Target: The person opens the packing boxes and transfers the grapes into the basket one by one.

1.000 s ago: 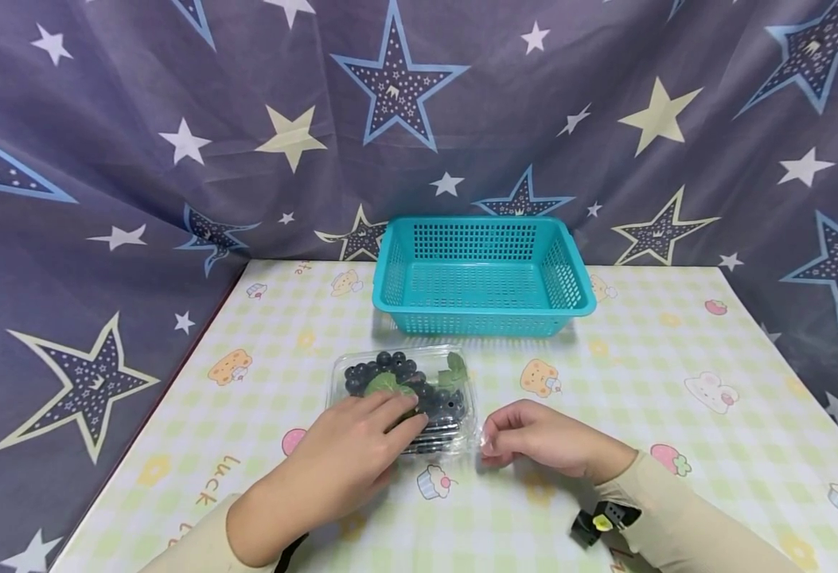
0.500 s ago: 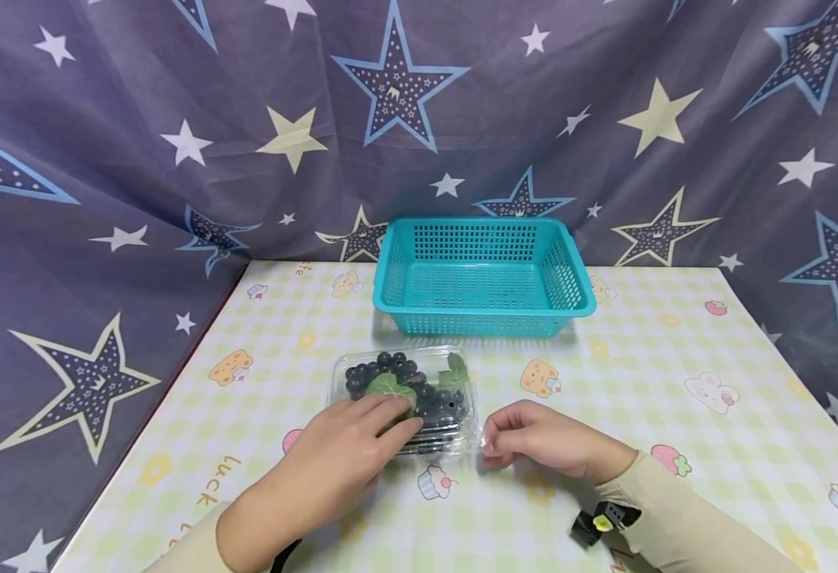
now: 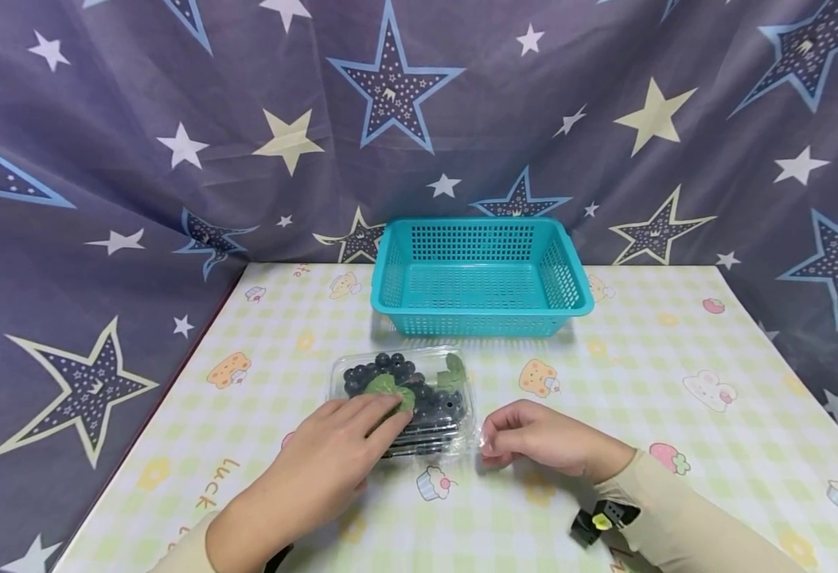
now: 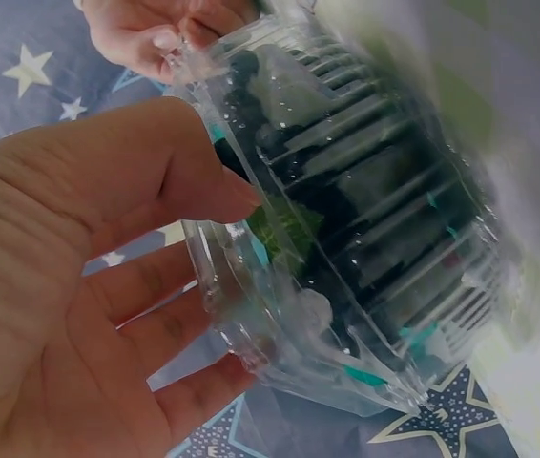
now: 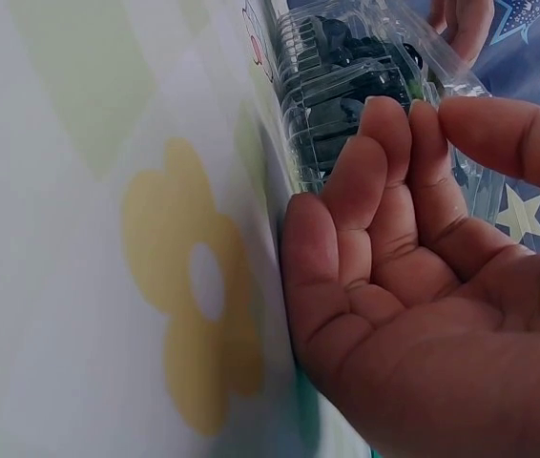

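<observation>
Head view: we are resting our left grip (image 3: 336, 450) on a clear box (image 3: 433, 446) of dark round fruit (image 3: 393, 368), thumb and fingers standing apart, while our right grip (image 3: 542, 438) is pinching the box's right edge, thumb and fingertips together. The box is sitting on the worktop (image 3: 626, 382), just in front of a teal basket (image 3: 481, 310).

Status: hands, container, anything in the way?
Left hand resting over clear container; right hand apparently pinching its right edge. Dark round fruit inside. Turquoise basket behind, apart, no obstruction.
</observation>
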Demonstrator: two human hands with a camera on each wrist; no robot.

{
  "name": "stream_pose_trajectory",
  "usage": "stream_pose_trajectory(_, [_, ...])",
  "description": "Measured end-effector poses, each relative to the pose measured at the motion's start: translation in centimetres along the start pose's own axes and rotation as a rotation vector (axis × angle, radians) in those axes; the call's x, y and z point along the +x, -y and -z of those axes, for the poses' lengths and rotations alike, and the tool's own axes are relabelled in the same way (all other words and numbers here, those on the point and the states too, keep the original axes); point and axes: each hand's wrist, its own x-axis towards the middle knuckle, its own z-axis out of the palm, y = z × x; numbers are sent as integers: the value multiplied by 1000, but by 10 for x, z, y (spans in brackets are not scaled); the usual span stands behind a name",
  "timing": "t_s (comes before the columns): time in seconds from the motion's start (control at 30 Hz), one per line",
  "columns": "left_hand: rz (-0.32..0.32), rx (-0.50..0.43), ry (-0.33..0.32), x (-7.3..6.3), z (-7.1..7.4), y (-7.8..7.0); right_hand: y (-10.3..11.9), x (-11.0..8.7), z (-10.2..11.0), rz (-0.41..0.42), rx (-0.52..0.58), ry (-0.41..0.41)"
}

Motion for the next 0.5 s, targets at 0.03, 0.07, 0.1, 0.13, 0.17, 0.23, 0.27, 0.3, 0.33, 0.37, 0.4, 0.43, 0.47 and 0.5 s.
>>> stream_pose_trajectory(0.03, [1, 4, -3, 0, 0, 0, 0, 0, 0, 0, 1, 0])
stream_pose_trajectory(0.07, [3, 6, -5, -1, 0, 1, 0, 0, 0, 0, 2, 1])
stream_pose_trajectory(0.1, [5, 6, -9, -2, 0, 1, 0, 0, 0, -1, 2, 2])
stream_pose_trajectory(0.13, [8, 4, -9, -3, 0, 2, 0, 0, 0, 0, 3, 2])
stream_pose_trajectory(0.17, [13, 1, -7, -4, 0, 2, 0, 0, 0, -1, 4, 3])
stream_pose_trajectory(0.23, [23, -5, -3, -6, 0, 4, 0, 0, 0, -1, 4, 4])
stream_pose_trajectory(0.27, [29, -8, 1, -7, 1, 4, 0, 0, 0, -1, 5, 5])
stream_pose_trajectory(0.3, [32, -9, 3, -8, 1, 5, 1, 0, 0, 0, 4, 5])
stream_pose_trajectory(0.33, [36, -9, 7, -9, 2, 5, 1, 0, 0, 0, 3, 5])
stream_pose_trajectory(0.37, [39, -6, 10, -10, 2, 6, 1, 0, 0, 1, 2, 4])
stream_pose_trajectory(0.4, [42, -6, 12, -11, 3, 6, 1, 0, 0, 1, 1, 4])
stream_pose_trajectory(0.43, [45, -7, 14, -11, 3, 6, 0, 0, 0, 2, 1, 5])
stream_pose_trajectory(0.47, [48, -8, 18, -12, 3, 6, 0, 0, 0, 2, 1, 5])
stream_pose_trajectory(0.5, [53, -9, 24, -12, 4, 6, 0, 1, 0, 2, 1, 6])
